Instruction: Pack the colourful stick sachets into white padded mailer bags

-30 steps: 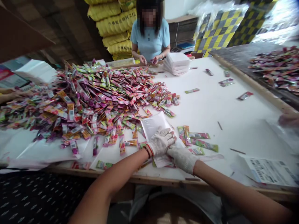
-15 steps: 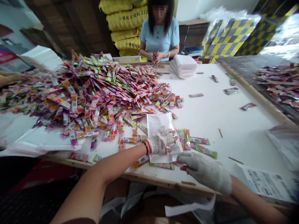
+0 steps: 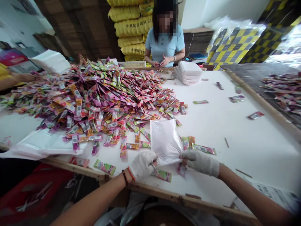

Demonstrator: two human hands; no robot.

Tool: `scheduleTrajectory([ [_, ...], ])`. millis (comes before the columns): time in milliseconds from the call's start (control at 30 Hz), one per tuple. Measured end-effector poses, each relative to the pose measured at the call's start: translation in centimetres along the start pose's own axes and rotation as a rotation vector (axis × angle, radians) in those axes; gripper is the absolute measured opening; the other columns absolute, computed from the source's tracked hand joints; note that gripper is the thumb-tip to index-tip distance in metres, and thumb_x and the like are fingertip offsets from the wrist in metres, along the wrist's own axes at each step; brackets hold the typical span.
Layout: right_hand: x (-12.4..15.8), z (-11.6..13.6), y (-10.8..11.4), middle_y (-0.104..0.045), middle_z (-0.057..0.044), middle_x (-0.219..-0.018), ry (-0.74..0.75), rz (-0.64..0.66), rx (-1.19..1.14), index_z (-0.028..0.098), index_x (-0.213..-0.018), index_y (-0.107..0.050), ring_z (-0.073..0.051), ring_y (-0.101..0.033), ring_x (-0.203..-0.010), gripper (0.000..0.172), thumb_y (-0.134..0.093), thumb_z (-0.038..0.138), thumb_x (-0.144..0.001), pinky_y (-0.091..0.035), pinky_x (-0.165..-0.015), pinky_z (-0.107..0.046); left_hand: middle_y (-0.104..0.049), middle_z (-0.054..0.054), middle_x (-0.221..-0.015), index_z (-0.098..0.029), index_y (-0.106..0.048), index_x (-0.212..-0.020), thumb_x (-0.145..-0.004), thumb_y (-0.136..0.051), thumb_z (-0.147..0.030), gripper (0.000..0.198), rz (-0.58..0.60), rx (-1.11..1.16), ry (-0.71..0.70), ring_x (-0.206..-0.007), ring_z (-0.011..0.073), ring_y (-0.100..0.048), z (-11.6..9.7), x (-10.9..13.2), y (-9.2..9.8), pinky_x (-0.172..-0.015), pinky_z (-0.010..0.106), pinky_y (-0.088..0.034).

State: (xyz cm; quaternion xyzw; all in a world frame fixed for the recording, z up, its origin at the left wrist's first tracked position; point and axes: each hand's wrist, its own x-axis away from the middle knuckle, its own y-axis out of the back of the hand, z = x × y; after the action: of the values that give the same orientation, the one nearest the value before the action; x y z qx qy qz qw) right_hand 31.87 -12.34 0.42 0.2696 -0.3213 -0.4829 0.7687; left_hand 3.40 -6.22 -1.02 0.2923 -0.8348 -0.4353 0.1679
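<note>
A clear plastic bag [image 3: 165,140] lies on the white table [image 3: 235,131] near its front edge. My left hand [image 3: 142,164], in a white knit glove, pinches the bag's near left corner. My right hand [image 3: 200,161], also gloved, grips the bag's near right corner. Coloured sachets [image 3: 202,148] lie just right of the bag, and one green sachet [image 3: 163,175] lies beneath its near edge. A big heap of sachets [image 3: 94,94] covers the left half of the table.
A person in a light blue shirt [image 3: 165,44] works at the far end beside a stack of white bags [image 3: 188,72]. Another person's arm [image 3: 14,78] reaches in at far left. Yellow sacks [image 3: 131,28] are piled behind. A printed sheet [image 3: 272,194] lies at near right.
My left hand slid off the top of the bag to its near left corner. My right hand swung back from the table edge to the near right corner.
</note>
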Motion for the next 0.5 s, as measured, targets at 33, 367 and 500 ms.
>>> scheduleTrajectory([
  [33, -0.4, -0.1, 0.3, -0.069, -0.002, -0.076, -0.013, 0.028, -0.006, 0.019, -0.087, -0.071, -0.016, -0.059, -0.069, 0.022, -0.051, 0.025, -0.078, -0.045, -0.067, -0.026, -0.058, 0.001, -0.075, -0.018, -0.054, -0.078, -0.084, -0.045, -0.026, 0.013, -0.005, 0.053, 0.073, -0.071, 0.0137, -0.053, 0.2, -0.5, 0.3, -0.067, 0.025, -0.04],
  [367, -1.2, -0.8, 0.7, -0.067, -0.001, -0.072, -0.106, 0.065, -0.067, 0.018, -0.087, -0.071, -0.015, -0.057, -0.065, 0.024, -0.052, 0.024, -0.074, -0.043, -0.061, -0.025, -0.058, 0.005, -0.09, -0.019, -0.056, -0.089, -0.07, -0.062, -0.027, 0.022, 0.083, -0.283, 0.011, -0.085, 0.0221, -0.054, -1.3, -0.7, 0.3, -0.075, 0.034, -0.042],
  [500, -0.8, -1.0, -0.2, -0.063, -0.001, -0.07, -0.089, 0.017, -0.106, 0.017, -0.081, -0.065, -0.014, -0.054, -0.063, 0.019, -0.046, 0.021, -0.078, -0.042, -0.06, -0.025, -0.058, 0.006, -0.094, -0.018, -0.061, -0.079, -0.076, -0.052, -0.018, 0.009, 0.078, -0.247, -0.12, -0.089, 0.0203, -0.053, -0.8, -0.8, 0.6, -0.08, 0.032, -0.043],
])
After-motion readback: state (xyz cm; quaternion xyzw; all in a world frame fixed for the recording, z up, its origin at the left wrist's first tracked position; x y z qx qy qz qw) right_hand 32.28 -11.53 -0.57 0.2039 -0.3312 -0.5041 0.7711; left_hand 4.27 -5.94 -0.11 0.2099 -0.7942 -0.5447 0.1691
